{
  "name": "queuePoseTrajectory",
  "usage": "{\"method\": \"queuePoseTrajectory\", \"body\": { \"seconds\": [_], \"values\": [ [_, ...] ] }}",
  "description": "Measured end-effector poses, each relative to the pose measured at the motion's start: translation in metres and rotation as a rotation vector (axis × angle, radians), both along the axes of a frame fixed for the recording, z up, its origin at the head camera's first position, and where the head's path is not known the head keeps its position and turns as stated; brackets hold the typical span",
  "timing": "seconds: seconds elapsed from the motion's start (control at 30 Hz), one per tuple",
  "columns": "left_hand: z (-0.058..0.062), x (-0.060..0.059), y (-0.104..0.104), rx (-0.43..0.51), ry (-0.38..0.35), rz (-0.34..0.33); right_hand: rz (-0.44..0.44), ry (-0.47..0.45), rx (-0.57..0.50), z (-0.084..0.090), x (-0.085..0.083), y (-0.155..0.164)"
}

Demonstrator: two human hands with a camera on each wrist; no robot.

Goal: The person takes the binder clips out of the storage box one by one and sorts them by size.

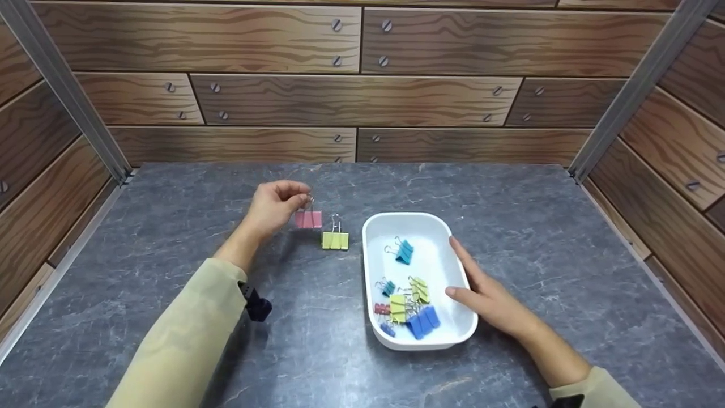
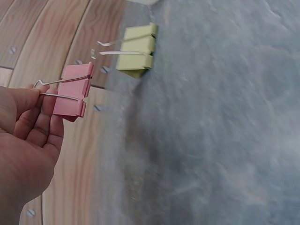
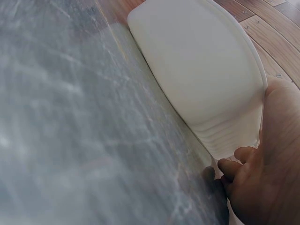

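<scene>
The left hand (image 1: 277, 203) has a narrow grip, thumb and fingers pinching the wire handles of a pink clip (image 1: 308, 220); the clip's body hangs just below the fingertips, over the table (image 1: 538, 226), left of centre and toward the far edge. A yellow clip (image 1: 335, 241) stands near it, on the side toward the white tub (image 1: 433, 243). The right hand (image 1: 490, 297) holds the tub's side facing the table's right edge, thumb over the rim.

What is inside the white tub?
The white tub holds a large teal clip, a small teal clip, two yellow clips, a red clip, a large blue clip, a small blue clip. Anything beneath them is covered.
</scene>
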State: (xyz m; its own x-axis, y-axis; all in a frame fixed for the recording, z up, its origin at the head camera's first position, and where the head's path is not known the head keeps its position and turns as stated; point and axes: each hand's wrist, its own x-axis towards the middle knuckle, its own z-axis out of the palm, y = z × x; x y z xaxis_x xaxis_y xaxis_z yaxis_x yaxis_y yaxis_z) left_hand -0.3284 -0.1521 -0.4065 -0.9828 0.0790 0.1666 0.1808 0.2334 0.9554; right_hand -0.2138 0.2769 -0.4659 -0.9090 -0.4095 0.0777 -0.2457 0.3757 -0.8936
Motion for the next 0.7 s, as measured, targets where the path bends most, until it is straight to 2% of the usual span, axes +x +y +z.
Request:
{"method": "queuePoseTrajectory", "body": {
  "seconds": [0.27, 0.5, 0.7],
  "values": [
    [-0.017, 0.0, -0.007, -0.059, -0.004, 0.008, -0.003, 0.0, 0.0, 0.0, 0.0, 0.0],
    [-0.024, 0.001, -0.008, -0.06, -0.021, 0.003, 0.02, -0.027, -0.035, 0.0, 0.001, 0.0],
    [-0.026, 0.003, -0.009, -0.062, -0.043, 0.01, 0.016, -0.01, -0.022, 0.001, 0.001, 0.0]
  ]
}}
